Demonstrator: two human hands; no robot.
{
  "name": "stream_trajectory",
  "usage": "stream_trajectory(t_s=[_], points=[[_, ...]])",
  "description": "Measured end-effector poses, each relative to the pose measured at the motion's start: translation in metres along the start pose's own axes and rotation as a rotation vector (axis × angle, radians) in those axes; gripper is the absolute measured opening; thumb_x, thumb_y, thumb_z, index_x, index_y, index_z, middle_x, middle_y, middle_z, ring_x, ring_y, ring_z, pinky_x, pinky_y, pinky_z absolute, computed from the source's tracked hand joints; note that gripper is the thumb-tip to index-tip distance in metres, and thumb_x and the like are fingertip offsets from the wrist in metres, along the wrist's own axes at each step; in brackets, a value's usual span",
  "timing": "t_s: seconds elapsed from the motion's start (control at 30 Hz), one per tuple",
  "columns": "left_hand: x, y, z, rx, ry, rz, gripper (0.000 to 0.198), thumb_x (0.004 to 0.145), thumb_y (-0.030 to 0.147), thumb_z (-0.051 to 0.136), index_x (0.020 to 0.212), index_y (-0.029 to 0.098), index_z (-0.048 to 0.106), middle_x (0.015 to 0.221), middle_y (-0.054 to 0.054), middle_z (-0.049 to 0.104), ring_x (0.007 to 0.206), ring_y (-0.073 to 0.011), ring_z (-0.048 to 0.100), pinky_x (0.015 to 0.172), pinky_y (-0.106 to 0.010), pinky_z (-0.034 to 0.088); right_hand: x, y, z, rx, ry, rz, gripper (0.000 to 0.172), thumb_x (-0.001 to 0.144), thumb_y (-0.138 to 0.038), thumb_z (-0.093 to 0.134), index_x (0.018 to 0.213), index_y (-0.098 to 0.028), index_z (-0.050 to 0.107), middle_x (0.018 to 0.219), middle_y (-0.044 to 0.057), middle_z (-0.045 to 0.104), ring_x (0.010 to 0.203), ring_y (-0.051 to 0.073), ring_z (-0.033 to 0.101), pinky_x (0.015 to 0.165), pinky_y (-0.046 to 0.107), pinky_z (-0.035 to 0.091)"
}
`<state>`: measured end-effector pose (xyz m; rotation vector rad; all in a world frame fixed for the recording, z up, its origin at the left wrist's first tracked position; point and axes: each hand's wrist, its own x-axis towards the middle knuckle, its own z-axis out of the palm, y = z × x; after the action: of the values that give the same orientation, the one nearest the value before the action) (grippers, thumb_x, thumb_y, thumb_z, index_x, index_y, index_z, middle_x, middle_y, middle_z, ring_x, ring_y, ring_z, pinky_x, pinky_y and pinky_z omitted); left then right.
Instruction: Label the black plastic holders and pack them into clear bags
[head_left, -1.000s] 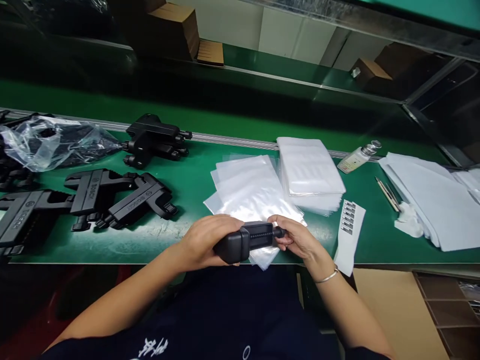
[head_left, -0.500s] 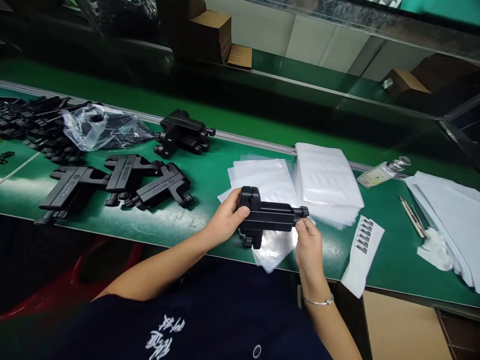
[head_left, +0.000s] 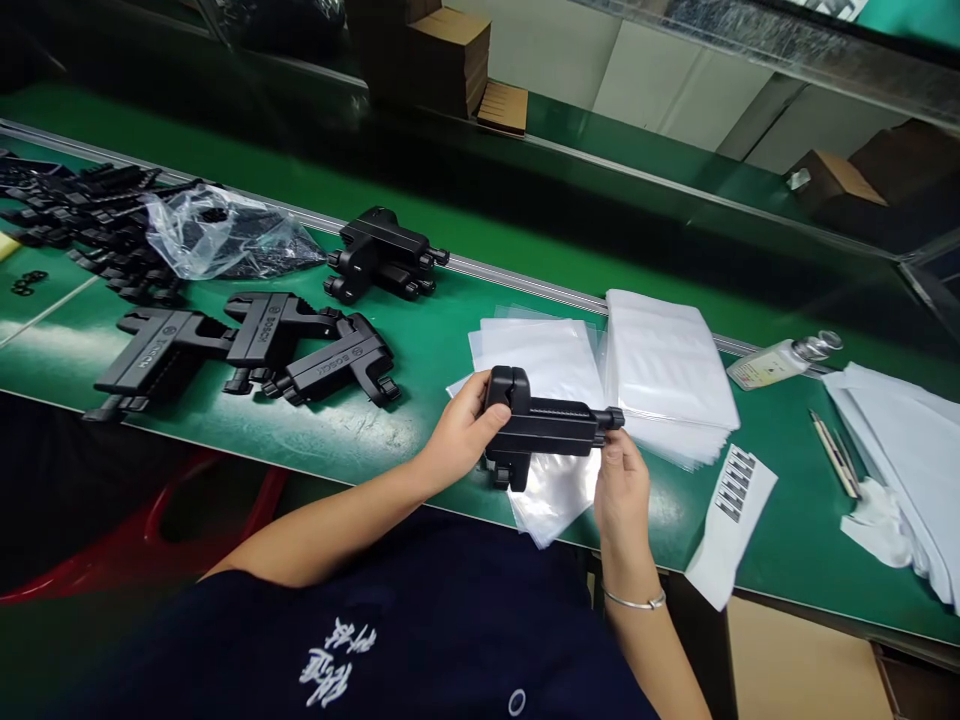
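A black T-shaped plastic clamp (head_left: 555,426) is held level above the bench, its knobbed end pointing right. My left hand (head_left: 471,432) is closed round its wide left end, the thumb lying on top. With the fingertips of my right hand (head_left: 622,478) I pinch the small knobs at the right end; the exact finger contact is partly hidden. Beneath the clamp lie loose clear plastic bags (head_left: 536,350). Similar black clamps marked BOSCH (head_left: 337,362) lie at the left, and more of them (head_left: 386,255) are stacked near the back rail.
A thick stack of clear bags (head_left: 667,350) stands right of the hands. Beyond it are a bottle (head_left: 784,360), a label strip (head_left: 731,520), pen-like tools (head_left: 834,455) and white sheets (head_left: 900,430). Black parts (head_left: 112,225) and a filled plastic bag (head_left: 225,235) occupy the far left.
The head view has shifted a little, so the bench things appear farther right. Both hands keep hold of the clamp, which has hardly moved.
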<state>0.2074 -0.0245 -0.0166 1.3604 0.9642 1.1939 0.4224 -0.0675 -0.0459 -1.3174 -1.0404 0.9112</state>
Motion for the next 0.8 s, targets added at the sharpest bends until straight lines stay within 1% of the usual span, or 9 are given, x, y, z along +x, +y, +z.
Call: stream_trajectory(t_s=[0.1,0.2,0.27,0.37,0.5,0.57,0.67,0.73,0.8], points=[[-0.0008,-0.0008,-0.0009,0.011,-0.015,0.011,0.062,0.083,0.067,0.055,0.119,0.017,0.051,0.107,-0.008,0.062,0.098,-0.0241,0.059,0.084,-0.033,0.046,0.0009,0.0008,0.0,0.044,0.005,0.006,0.028,0.084,-0.047,0.066,0.091,-0.02,0.066,0.088,0.003,0.065,0.086,0.02,0.059,0.084,0.034,0.045],[-0.0017,-0.0016,-0.0014,0.042,-0.058,0.042,0.066,0.081,0.067,0.059,0.124,0.017,0.048,0.107,-0.008,0.062,0.096,-0.0236,0.06,0.082,-0.033,0.046,0.0016,0.0018,0.0005,-0.068,0.04,0.016,0.033,0.09,-0.05,0.057,0.083,-0.019,0.066,0.078,0.003,0.064,0.078,0.019,0.057,0.078,0.033,0.045],[-0.0006,-0.0018,-0.0017,0.021,-0.043,0.025,0.065,0.081,0.068,0.058,0.122,0.017,0.049,0.107,-0.008,0.062,0.098,-0.0246,0.059,0.084,-0.033,0.046,0.0019,0.0019,0.0015,-0.106,0.026,-0.015,0.036,0.09,-0.052,0.055,0.087,-0.018,0.067,0.084,0.005,0.066,0.082,0.02,0.059,0.08,0.034,0.046],[0.0018,-0.0017,-0.0015,-0.028,-0.008,-0.021,0.063,0.083,0.069,0.054,0.117,0.016,0.051,0.107,-0.009,0.063,0.101,-0.0253,0.058,0.085,-0.034,0.045,0.0018,0.0028,0.0027,-0.033,-0.013,-0.054,0.038,0.083,-0.053,0.063,0.097,-0.019,0.067,0.094,0.006,0.068,0.091,0.022,0.061,0.084,0.036,0.047],[0.004,-0.001,0.001,-0.02,-0.038,-0.025,0.066,0.08,0.069,0.058,0.119,0.016,0.052,0.107,-0.009,0.062,0.099,-0.025,0.059,0.085,-0.034,0.045,0.0016,0.0049,0.0016,-0.048,0.061,-0.017,0.04,0.086,-0.055,0.059,0.085,-0.016,0.068,0.077,0.004,0.066,0.077,0.02,0.062,0.075,0.034,0.048],[0.0053,-0.0009,0.0019,-0.052,-0.022,-0.05,0.064,0.081,0.069,0.056,0.118,0.016,0.053,0.108,-0.01,0.063,0.101,-0.0256,0.058,0.085,-0.034,0.045,0.0019,0.005,0.001,-0.018,0.038,-0.033,0.039,0.087,-0.055,0.058,0.091,-0.017,0.068,0.086,0.005,0.068,0.084,0.021,0.062,0.081,0.035,0.048],[0.0057,-0.0013,0.0018,-0.08,0.009,-0.078,0.061,0.084,0.068,0.053,0.115,0.015,0.054,0.109,-0.01,0.063,0.102,-0.0257,0.058,0.086,-0.034,0.045,0.0037,0.005,0.0003,0.104,-0.034,-0.058,0.035,0.081,-0.05,0.068,0.1,-0.02,0.068,0.099,0.006,0.068,0.094,0.021,0.062,0.088,0.036,0.046],[0.004,-0.0012,0.0017,-0.058,-0.01,-0.055,0.062,0.083,0.067,0.055,0.116,0.016,0.054,0.107,-0.009,0.063,0.101,-0.025,0.058,0.086,-0.034,0.045,0.0057,0.0055,-0.0009,0.104,0.0,-0.041,0.032,0.081,-0.05,0.068,0.091,-0.019,0.068,0.088,0.004,0.068,0.085,0.02,0.063,0.082,0.034,0.048],[0.0023,-0.0012,0.002,-0.047,-0.029,-0.025,0.064,0.079,0.067,0.06,0.117,0.017,0.055,0.105,-0.008,0.064,0.098,-0.024,0.059,0.084,-0.033,0.045,0.0072,0.0052,-0.003,-0.003,0.067,-0.02,0.036,0.085,-0.053,0.062,0.082,-0.018,0.068,0.078,0.003,0.066,0.076,0.018,0.061,0.075,0.032,0.047]])
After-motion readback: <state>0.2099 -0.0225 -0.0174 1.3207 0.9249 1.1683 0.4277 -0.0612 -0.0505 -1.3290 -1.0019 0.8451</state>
